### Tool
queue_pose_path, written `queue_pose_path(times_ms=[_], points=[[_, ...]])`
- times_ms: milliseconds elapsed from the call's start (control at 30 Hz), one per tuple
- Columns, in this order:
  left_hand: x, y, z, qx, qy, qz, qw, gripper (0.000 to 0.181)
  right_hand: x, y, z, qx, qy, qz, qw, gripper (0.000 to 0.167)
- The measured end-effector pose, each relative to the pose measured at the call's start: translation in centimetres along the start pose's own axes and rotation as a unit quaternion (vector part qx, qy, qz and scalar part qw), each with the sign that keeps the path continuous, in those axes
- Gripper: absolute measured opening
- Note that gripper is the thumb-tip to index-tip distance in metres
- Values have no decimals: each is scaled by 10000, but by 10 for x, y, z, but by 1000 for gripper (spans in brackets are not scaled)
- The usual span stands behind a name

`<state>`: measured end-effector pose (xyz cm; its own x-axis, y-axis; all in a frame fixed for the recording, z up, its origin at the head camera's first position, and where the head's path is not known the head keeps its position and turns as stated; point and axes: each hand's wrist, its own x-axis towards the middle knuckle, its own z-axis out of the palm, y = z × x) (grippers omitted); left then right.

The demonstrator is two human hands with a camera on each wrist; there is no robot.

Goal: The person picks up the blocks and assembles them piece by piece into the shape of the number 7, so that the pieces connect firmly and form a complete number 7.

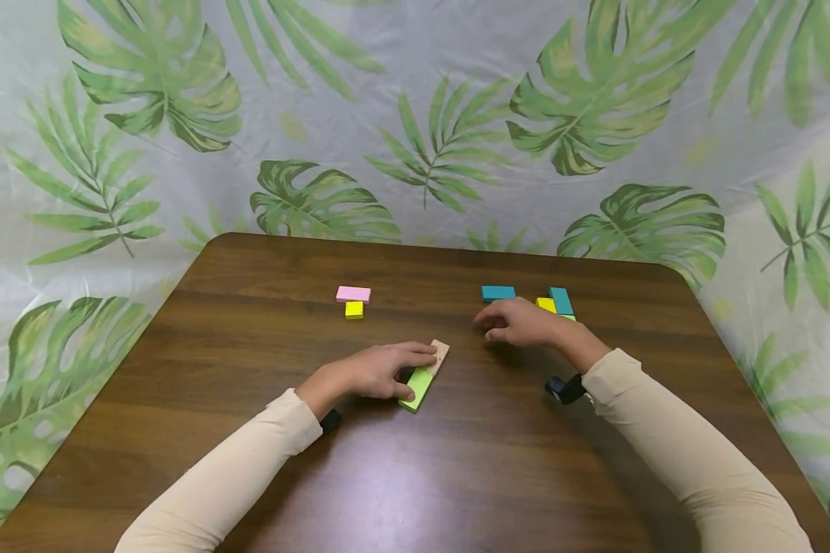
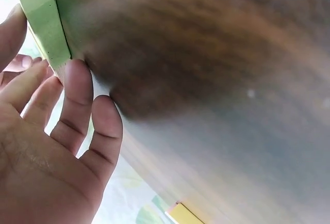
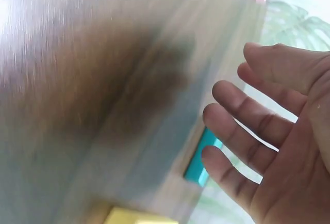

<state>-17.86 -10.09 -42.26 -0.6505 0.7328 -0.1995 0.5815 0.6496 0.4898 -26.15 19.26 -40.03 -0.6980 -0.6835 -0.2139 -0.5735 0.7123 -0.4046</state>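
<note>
My left hand (image 1: 380,372) spans a light green block (image 1: 418,390) and a plain wooden block (image 1: 441,356) lying end to end on the table. In the head view, its thumb is on the green one and its fingertips are at the wooden one. The left wrist view shows the green block (image 2: 44,17) between thumb and fingers; the wooden one is largely hidden there. Held over the table, my right hand (image 1: 522,322) has loosely bent fingers and nothing in them. Just behind it lies a teal block (image 1: 497,293), also seen past the fingertips in the right wrist view (image 3: 198,164).
A pink block (image 1: 353,294) and a small yellow block (image 1: 354,310) lie at the back left. Beyond the right wrist, another teal block (image 1: 562,300), a yellow block (image 1: 546,304) and a partly hidden green block (image 1: 569,316) sit together. A leaf-patterned curtain (image 1: 443,153) hangs behind the wooden table (image 1: 401,491).
</note>
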Motion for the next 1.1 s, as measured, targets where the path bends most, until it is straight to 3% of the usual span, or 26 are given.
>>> queue_pose_path(times_ms=[367,500,767,1100], points=[[-1,-2,4,-79,16,46,10000,59,-11,25,-28,-120,405,373,9984,36],[-2,-1,3,-120,24,-4,9999,59,-7,32,-35,-105,735,566,9956,36],[-2,0,2,-172,-3,-22,9999,58,11,44,-38,-277,940,924,9909,43],[-3,1,2,-140,-40,-6,9999,58,30,46,-24,-345,538,1443,9875,43]])
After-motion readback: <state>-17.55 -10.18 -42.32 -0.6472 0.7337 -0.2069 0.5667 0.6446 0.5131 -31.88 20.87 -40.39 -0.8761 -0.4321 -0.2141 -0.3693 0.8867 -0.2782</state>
